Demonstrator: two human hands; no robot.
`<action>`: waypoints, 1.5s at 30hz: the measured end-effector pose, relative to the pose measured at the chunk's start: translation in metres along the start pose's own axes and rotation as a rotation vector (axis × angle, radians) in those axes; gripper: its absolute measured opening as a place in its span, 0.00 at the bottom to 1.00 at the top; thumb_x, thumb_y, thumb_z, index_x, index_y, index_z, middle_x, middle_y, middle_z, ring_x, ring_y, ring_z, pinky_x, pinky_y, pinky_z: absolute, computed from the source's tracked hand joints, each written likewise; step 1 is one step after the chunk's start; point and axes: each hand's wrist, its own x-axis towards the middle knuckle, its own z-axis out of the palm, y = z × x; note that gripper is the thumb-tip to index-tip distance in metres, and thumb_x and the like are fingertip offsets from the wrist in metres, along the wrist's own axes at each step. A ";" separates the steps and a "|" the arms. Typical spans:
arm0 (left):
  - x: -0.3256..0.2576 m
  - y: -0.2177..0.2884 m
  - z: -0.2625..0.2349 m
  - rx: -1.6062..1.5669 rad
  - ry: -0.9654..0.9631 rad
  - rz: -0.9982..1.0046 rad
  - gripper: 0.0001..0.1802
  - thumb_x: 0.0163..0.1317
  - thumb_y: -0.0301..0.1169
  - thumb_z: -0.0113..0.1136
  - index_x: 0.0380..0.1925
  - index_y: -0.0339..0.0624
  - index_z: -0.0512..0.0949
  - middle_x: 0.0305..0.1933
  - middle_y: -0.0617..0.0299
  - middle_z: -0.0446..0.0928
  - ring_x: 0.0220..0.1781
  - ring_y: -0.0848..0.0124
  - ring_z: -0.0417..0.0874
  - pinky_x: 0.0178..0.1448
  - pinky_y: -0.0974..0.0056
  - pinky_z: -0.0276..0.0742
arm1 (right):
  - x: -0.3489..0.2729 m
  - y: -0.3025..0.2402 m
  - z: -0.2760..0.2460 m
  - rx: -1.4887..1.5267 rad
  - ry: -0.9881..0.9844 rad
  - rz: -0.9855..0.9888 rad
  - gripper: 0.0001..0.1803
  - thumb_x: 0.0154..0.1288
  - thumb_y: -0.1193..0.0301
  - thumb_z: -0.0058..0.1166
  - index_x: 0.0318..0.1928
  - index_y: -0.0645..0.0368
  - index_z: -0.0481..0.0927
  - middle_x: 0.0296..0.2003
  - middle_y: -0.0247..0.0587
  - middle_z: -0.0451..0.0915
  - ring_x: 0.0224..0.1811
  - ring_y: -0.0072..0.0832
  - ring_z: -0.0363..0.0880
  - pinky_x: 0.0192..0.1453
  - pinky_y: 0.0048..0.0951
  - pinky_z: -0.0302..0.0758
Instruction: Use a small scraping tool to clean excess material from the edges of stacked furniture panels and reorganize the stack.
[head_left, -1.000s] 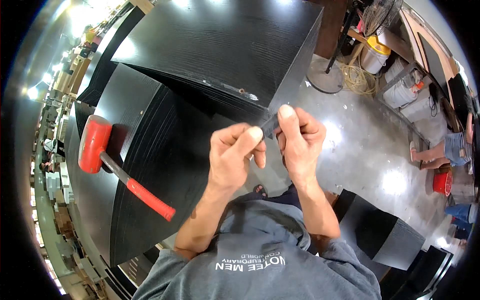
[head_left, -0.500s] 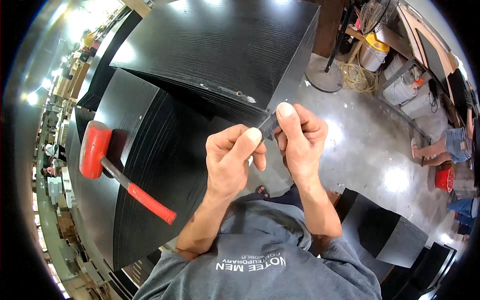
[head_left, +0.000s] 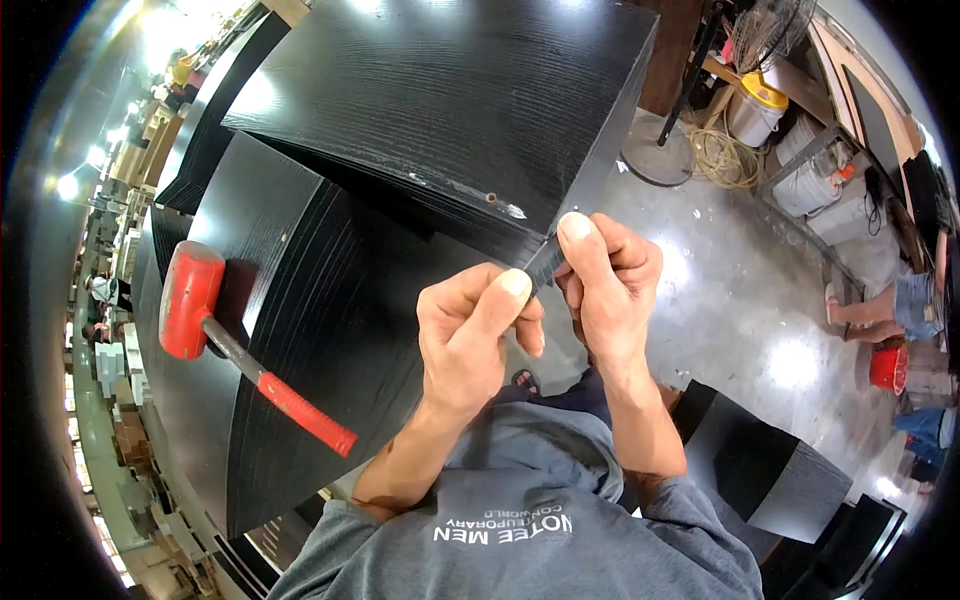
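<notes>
Between my two hands is a short, thin dark strip (head_left: 545,262), pinched at one end by each thumb and fingers. My left hand (head_left: 463,338) is closed on its near left end, thumb on top. Its far right end is in the closed fingers of my right hand (head_left: 612,290). Just beyond the strip lies the corner of a stack of black wood-grain panels (head_left: 440,95), with pale scuffs along its front edge. Fingers hide much of the strip, so its exact kind is unclear. A red mallet (head_left: 192,300) with a red grip rests on another black panel stack (head_left: 262,195) at my left.
A round stand base (head_left: 657,150), coiled hose (head_left: 728,158) and white bucket with a yellow rim (head_left: 757,108) stand at far right. Black blocks (head_left: 735,450) sit near right. A red bucket (head_left: 888,366) is by other people's legs at the right edge.
My view has shifted slightly, and both hands appear a little farther right. The pinch on the strip stays the same; the mallet stays on its stack.
</notes>
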 end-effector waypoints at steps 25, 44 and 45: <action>0.002 -0.043 -0.015 -0.011 0.010 -0.122 0.16 0.69 0.32 0.58 0.22 0.36 0.77 0.17 0.59 0.76 0.16 0.74 0.75 0.24 0.71 0.72 | -0.018 0.039 -0.015 -0.050 0.113 0.042 0.21 0.72 0.63 0.55 0.21 0.61 0.76 0.14 0.24 0.68 0.17 0.10 0.61 0.20 0.19 0.57; 0.001 -0.030 -0.011 0.028 -0.021 -0.006 0.18 0.70 0.32 0.56 0.20 0.36 0.75 0.16 0.59 0.75 0.16 0.73 0.74 0.25 0.70 0.72 | -0.014 0.024 -0.014 -0.042 0.051 0.045 0.23 0.72 0.62 0.55 0.20 0.61 0.75 0.14 0.25 0.67 0.16 0.11 0.61 0.19 0.20 0.57; 0.003 -0.023 -0.009 0.028 -0.028 0.019 0.18 0.70 0.33 0.56 0.20 0.36 0.75 0.16 0.59 0.75 0.16 0.73 0.74 0.25 0.70 0.72 | -0.009 0.019 -0.012 -0.058 0.011 -0.014 0.23 0.72 0.61 0.55 0.20 0.61 0.74 0.13 0.25 0.67 0.16 0.12 0.61 0.19 0.21 0.57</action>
